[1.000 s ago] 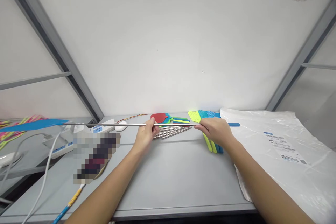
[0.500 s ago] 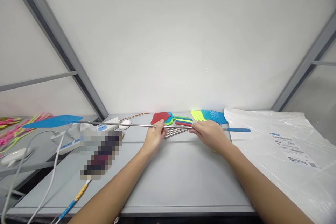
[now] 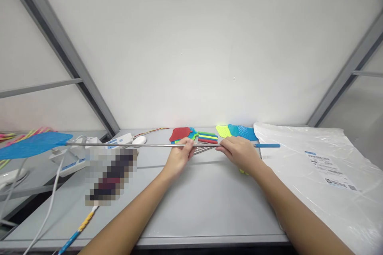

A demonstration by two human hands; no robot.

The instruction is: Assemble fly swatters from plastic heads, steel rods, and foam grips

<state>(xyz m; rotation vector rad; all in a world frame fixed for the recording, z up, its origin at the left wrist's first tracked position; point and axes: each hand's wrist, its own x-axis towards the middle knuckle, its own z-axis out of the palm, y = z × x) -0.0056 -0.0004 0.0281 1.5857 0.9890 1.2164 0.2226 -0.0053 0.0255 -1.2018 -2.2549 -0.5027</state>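
Across the table runs a telescopic fly swatter (image 3: 36,144) with a flat blue head, a thin metal rod and a blue handle. Its head reaches the left edge of the view and is partly cut off. My left hand (image 3: 179,154) is closed around the rod near the middle. Further right, my right hand (image 3: 239,152) grips the rod close to the handle, covering part of it. Just behind my hands lie a red swatter head (image 3: 181,132), a bundle of coloured handles (image 3: 207,137) and several metal rods. Yellow-green (image 3: 223,130) and blue swatter heads (image 3: 247,132) rest behind my right hand.
On the right lies a white plastic package (image 3: 317,159) with a label. To the left are power strips (image 3: 73,166), white cables, a round white object (image 3: 139,140) and a pixelated phone-shaped item (image 3: 112,175). A white wall (image 3: 191,48) stands behind the table.
The blue swatter head has moved left and turned to show more of its flat face. The rod now spans further, with the handle end shifted only slightly left. Both hands keep their hold.
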